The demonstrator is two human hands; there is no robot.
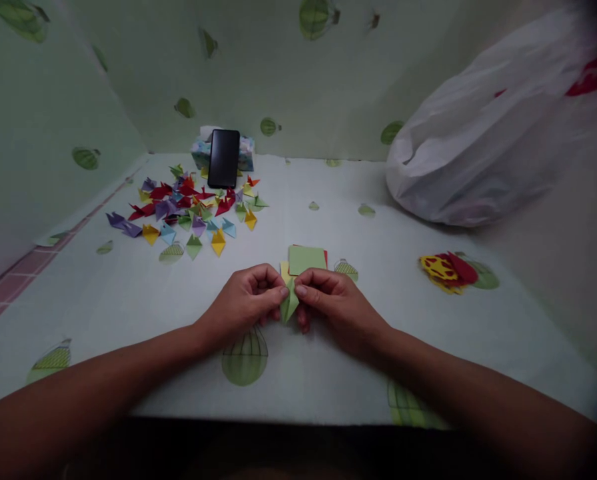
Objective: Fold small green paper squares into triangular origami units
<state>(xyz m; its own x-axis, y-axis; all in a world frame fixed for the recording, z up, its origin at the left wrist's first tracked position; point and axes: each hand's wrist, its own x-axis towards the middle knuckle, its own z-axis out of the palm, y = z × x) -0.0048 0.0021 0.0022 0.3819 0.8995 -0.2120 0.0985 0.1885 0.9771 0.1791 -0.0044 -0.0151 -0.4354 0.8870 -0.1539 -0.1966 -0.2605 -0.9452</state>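
Fingers (266, 272) of left hand (246, 297) and right hand (338, 307) pinched on one small folded green paper (289, 307), thumbs toward the camera, hands just apart with the paper between them. Paper sits at the near middle of the table, its pointed end down toward the person. Largest first: pale green wall (258, 73) at back and sides, hot-air-balloon prints. Table (323, 390), white covering, same prints. White plastic bag (458, 153) with red marks, bulging, back right; contents too dim to tell. Loose heap of folded paper pieces (166, 209), back left: purple, red, yellow, blue, green, orange; too many overlapping to count. Tissue box (247, 153), patterned, behind the heap near the wall. Black phone (224, 159) leaning upright on the box front, screen dark. Small stack of paper squares (307, 260) just beyond the hands: green on top, red edge showing at right. Yellow paper (284, 269) beside its left edge, partly hidden by the fingers. Yellow and red cut-outs (441, 268), overlapping, well right of the right hand.
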